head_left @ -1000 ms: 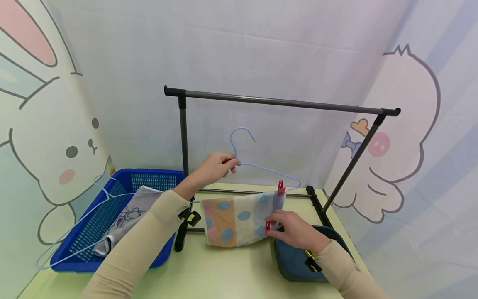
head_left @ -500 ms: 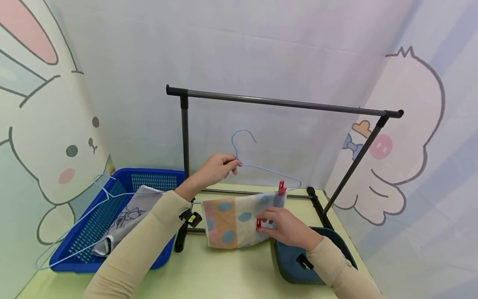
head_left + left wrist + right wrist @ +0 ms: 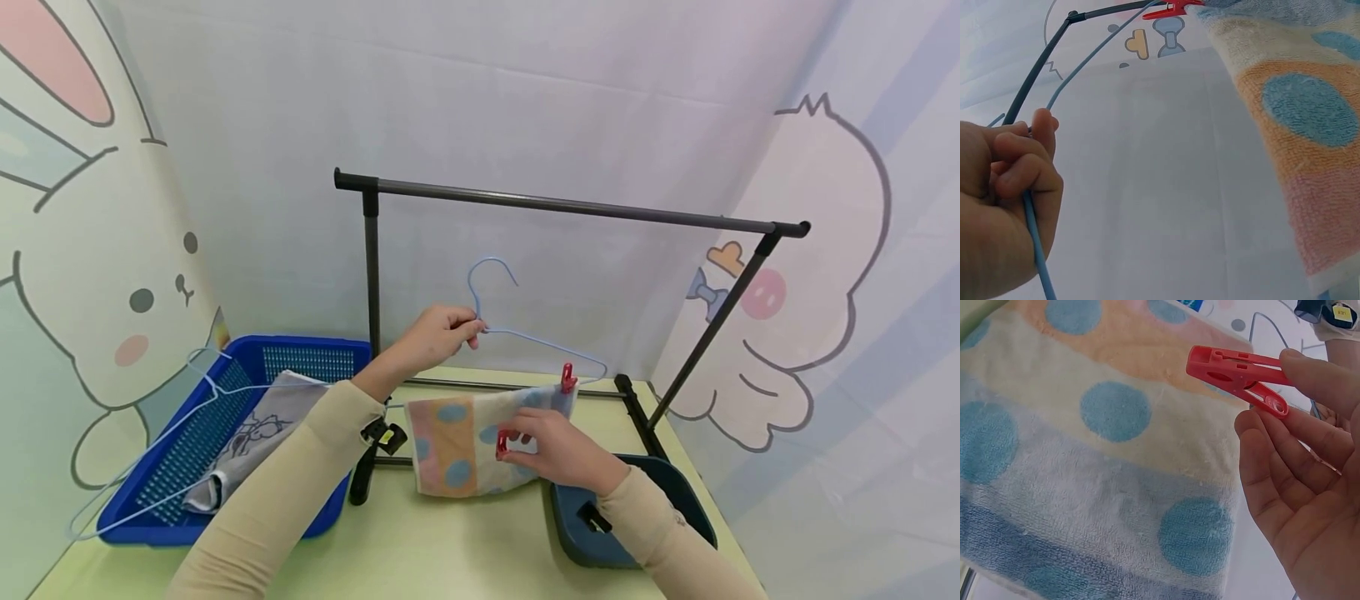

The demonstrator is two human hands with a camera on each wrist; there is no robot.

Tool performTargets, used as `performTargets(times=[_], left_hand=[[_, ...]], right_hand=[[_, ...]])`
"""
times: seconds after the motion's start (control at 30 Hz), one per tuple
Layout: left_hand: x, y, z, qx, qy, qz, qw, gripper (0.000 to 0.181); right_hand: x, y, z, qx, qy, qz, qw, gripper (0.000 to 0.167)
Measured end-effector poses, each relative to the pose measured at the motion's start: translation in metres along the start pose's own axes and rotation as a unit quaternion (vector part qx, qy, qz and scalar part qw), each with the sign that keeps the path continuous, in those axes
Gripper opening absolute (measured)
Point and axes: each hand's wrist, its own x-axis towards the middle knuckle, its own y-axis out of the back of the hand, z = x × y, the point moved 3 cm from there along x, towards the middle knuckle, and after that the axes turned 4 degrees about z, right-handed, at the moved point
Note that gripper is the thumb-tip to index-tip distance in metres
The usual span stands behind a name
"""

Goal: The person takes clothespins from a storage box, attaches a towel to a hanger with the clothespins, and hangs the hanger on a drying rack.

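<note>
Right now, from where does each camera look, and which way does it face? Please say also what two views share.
Head: on the person's head, facing forward and down at the rack; both sleeved arms, left hand and right hand show.
Left wrist: worn there, faces past the left hand, holding the hanger, toward the pale backdrop; only that hand shows.
Right wrist: worn there, faces the red clip in the right hand and the towel; part of the left wrist shows too.
Head and right wrist views share that clip and towel.

The right grip (image 3: 558,451) has carried its red clothespin (image 3: 502,445) leftward across the towel (image 3: 478,454), toward the orange stripe (image 3: 453,443).
</note>
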Motion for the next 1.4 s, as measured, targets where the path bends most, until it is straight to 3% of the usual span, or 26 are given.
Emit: performTargets(times=[1.4], left_hand=[[0.003, -0.011, 0.001, -0.034, 0.017, -0.014, 0.9992, 0.027]], right_hand=[[0.033, -0.005, -0.028, 0.02, 0.008, 0.02, 0.9996, 0.024]])
